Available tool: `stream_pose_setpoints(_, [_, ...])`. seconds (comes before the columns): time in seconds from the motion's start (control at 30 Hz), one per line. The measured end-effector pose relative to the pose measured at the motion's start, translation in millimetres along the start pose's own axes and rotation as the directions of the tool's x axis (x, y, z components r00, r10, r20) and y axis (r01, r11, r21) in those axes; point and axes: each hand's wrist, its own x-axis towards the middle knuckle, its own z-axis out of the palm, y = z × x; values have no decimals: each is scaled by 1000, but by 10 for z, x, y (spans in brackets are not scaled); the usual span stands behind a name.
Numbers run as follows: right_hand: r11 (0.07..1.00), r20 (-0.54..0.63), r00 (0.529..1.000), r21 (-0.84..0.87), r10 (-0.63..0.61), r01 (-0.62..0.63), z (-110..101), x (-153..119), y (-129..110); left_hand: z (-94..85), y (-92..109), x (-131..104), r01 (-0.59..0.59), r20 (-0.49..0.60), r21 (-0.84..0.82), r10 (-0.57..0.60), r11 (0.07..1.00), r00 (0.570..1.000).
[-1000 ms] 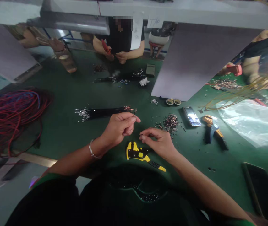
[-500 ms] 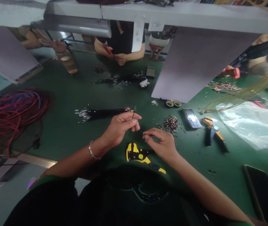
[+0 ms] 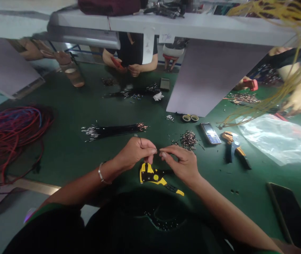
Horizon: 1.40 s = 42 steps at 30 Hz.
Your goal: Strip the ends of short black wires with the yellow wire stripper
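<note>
My left hand [image 3: 139,152] is closed in a pinch on a thin black wire [image 3: 140,142], whose far end sticks out above the knuckles. Facing it, my right hand [image 3: 182,161] has thumb and forefinger pressed together on a tiny piece, too small to make out. The fingertips of both hands are close but apart. Below them on the green table lies a yellow and black wire stripper [image 3: 154,176]. Beyond my left hand is a bundle of black wires [image 3: 115,130] with bared ends. A heap of small cut pieces [image 3: 188,140] lies past my right hand.
Right of the heap are a keypad phone [image 3: 210,133], an orange-and-dark stripping tool [image 3: 233,146], a plastic bag [image 3: 280,137] and a smartphone [image 3: 289,215]. Red cables [image 3: 10,141] coil at left. A panel [image 3: 214,74] hangs below the shelf. Co-workers' hands [image 3: 134,70] work across the table.
My left hand has come down and closer to my right fingertips, and its wire now leans back over the hand. At far right a co-worker's hand has reached down to the table.
</note>
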Motion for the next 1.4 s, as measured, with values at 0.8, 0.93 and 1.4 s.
stream_pose_setpoints(0.8, [968,27,980,155,196,-197,-54,-2,-38,-291,-28,199,-68,54,184,59,981,997])
stream_pose_setpoints(0.93, [968,31,976,128,215,-218,-42,12,-21,-214,-7,190,30,89,-17,-28,999,996])
stream_pose_setpoints(1.4, [812,162,903,395,399,-430,30,96,93,13,24,32,106,-71,61,-102,992,992])
